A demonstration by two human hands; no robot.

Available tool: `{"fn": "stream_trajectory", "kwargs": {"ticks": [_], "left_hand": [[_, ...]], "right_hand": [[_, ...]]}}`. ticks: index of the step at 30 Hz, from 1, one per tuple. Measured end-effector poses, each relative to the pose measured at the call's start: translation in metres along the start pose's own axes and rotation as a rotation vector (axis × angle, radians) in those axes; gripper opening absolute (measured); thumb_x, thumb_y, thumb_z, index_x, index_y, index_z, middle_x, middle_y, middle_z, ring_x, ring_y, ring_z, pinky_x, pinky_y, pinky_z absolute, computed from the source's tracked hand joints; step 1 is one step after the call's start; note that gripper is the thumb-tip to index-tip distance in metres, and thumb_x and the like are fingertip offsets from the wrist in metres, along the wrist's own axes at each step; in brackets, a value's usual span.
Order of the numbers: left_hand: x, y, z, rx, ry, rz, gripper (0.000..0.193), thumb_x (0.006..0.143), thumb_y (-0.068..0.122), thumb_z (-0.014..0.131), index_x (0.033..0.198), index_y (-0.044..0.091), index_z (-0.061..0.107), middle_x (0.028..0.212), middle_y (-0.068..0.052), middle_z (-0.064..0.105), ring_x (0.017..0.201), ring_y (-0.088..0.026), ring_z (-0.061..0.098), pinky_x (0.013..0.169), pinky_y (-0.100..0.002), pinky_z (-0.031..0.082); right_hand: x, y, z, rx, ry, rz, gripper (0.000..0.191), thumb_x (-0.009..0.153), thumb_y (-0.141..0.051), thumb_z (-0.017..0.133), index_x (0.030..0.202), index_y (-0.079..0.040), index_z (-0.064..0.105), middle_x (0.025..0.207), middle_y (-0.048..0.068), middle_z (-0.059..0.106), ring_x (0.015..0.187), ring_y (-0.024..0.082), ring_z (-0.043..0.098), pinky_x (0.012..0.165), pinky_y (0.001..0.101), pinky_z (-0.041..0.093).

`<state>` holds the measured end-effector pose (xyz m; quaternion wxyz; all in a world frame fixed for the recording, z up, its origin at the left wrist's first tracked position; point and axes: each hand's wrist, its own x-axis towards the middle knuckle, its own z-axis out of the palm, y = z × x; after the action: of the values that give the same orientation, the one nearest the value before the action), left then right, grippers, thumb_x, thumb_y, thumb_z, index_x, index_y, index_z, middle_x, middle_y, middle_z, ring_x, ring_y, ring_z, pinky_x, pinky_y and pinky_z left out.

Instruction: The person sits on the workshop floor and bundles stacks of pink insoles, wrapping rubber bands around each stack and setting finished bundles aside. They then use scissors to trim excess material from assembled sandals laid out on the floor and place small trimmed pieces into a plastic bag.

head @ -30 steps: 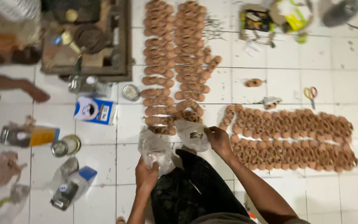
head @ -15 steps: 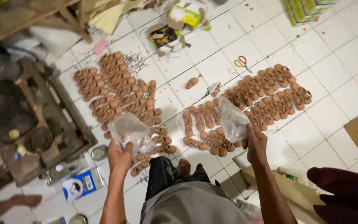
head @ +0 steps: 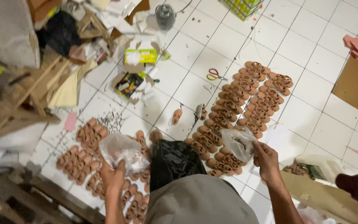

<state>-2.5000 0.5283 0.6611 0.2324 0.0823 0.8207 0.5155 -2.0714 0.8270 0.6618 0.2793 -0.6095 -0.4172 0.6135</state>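
Left hand [head: 113, 177] fingers clamp a clear plastic bag [head: 121, 151] bulging just above them; right hand [head: 266, 159] pinches a second clear bag [head: 238, 143] up-left of its fingertips, over the brown sandal rows [head: 245, 97].

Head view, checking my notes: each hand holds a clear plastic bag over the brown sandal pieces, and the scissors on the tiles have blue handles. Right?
Not quite. The head view shows the scissors with red and yellow handles. The left hand and right hand do each hold a clear plastic bag over the brown sandal pieces.
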Motion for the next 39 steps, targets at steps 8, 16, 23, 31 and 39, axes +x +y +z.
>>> {"fn": "stream_trajectory", "kwargs": {"ticks": [8, 16, 23, 31, 39], "left_hand": [[0.203, 0.111, 0.027, 0.296, -0.439, 0.091, 0.045, 0.087, 0.002, 0.067, 0.131, 0.004, 0.06, 0.113, -0.013, 0.073, 0.101, -0.025, 0.07, 0.089, -0.039, 0.053], [0.335, 0.235, 0.117, 0.452, -0.564, 0.118, 0.045, 0.086, 0.0, 0.067, 0.131, 0.004, 0.063, 0.111, -0.014, 0.075, 0.097, -0.025, 0.07, 0.088, -0.039, 0.053], [0.455, 0.315, 0.274, 0.404, -0.801, 0.406, 0.046, 0.083, 0.011, 0.067, 0.129, 0.001, 0.062, 0.111, -0.015, 0.076, 0.099, -0.025, 0.072, 0.09, -0.038, 0.055], [0.528, 0.427, 0.502, 0.659, -1.074, 0.571, 0.048, 0.081, 0.017, 0.068, 0.125, 0.0, 0.063, 0.112, -0.02, 0.074, 0.102, -0.035, 0.07, 0.09, -0.043, 0.053], [0.551, 0.512, 0.704, 0.751, -1.445, 0.766, 0.042, 0.082, 0.015, 0.069, 0.121, 0.0, 0.064, 0.104, -0.019, 0.075, 0.091, -0.033, 0.073, 0.084, -0.042, 0.055]], "right_hand": [[0.048, -0.072, 0.118, 0.04, 0.219, 0.023, 0.032, 0.104, -0.028, 0.066, 0.096, 0.003, 0.064, 0.067, 0.004, 0.054, 0.052, 0.012, 0.045, 0.047, 0.027, 0.036], [0.104, -0.116, 0.168, 0.264, 0.456, 0.018, 0.025, 0.101, -0.028, 0.066, 0.097, -0.003, 0.067, 0.073, 0.0, 0.059, 0.056, 0.008, 0.048, 0.048, 0.0255, 0.038], [0.244, -0.109, 0.184, 0.366, 0.615, 0.025, 0.027, 0.103, -0.028, 0.066, 0.1, -0.001, 0.063, 0.073, 0.002, 0.059, 0.055, 0.01, 0.05, 0.047, 0.0273, 0.038], [0.366, -0.186, 0.191, 0.456, 0.775, 0.208, 0.033, 0.103, -0.03, 0.065, 0.108, 0.003, 0.069, 0.076, 0.007, 0.062, 0.055, 0.011, 0.05, 0.049, 0.028, 0.04], [0.377, -0.249, 0.217, 0.496, 1.099, 0.226, 0.031, 0.097, -0.021, 0.071, 0.12, 0.001, 0.07, 0.084, 0.007, 0.071, 0.057, 0.009, 0.05, 0.049, 0.0255, 0.04]]}}
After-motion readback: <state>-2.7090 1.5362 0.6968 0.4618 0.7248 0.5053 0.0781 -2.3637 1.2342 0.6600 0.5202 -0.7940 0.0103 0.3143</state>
